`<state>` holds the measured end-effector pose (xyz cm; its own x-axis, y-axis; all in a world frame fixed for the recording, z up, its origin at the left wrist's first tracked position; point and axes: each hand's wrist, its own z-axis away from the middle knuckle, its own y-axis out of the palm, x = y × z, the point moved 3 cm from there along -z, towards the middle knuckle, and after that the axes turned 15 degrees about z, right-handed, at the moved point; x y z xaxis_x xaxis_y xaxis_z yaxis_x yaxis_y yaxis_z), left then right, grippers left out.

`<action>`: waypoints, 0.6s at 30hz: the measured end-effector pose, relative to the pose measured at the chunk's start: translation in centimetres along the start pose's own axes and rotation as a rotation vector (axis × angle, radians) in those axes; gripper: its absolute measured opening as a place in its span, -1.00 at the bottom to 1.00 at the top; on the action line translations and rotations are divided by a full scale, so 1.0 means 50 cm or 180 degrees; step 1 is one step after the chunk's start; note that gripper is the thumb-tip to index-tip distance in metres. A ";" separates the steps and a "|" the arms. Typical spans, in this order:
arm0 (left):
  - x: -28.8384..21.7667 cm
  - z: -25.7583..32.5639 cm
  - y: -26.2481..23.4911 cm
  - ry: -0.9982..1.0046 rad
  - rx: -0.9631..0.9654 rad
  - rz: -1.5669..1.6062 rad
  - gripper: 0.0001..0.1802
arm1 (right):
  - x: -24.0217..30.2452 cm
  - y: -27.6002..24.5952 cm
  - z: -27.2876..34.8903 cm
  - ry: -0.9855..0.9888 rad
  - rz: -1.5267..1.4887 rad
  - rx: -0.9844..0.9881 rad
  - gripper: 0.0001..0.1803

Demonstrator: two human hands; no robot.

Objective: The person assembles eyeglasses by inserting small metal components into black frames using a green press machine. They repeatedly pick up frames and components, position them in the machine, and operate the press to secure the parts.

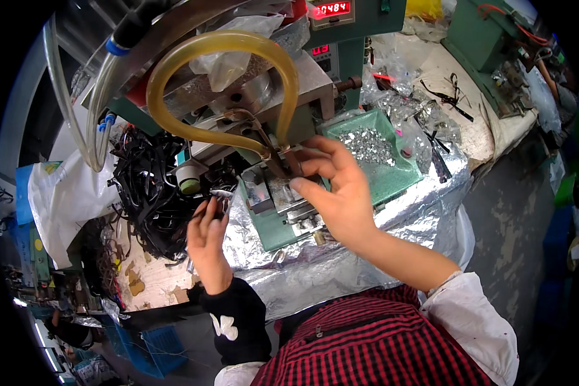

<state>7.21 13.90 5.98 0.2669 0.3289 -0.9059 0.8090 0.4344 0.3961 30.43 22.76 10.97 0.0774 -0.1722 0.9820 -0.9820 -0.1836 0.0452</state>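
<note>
My right hand [344, 196] reaches in under the press head of a green bench machine [264, 235]. Its thumb and forefinger come close together beside two copper-coloured electrodes [283, 164]; whatever small piece they grip is hidden. My left hand [209, 248] is at the near right edge of a heap of thin black strips [151, 193], which look like eyeglass temples. Its fingers stretch forward, loosely apart, with no held thing visible. Small silvery metal pieces [370, 145] lie in a green tray [389, 177] to the right of the machine.
A thick yellowish hose [222, 38] loops in front of the machine. Crinkled foil [257, 283] covers the bench. Black eyeglass frames [450, 96] and clear plastic bags lie at the back right. A white sack [71, 199] hangs at left, above a blue crate [164, 350].
</note>
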 end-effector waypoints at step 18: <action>-0.151 -0.037 0.189 0.1341 0.0417 -0.0036 -0.84 | -0.035 0.009 0.005 0.0205 -0.0547 -0.0199 -0.43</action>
<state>11.87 17.05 16.83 0.0428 0.6496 -0.7590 0.8774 0.3389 0.3395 29.88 22.74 9.21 0.2355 -0.0809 0.9685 -0.9642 -0.1442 0.2224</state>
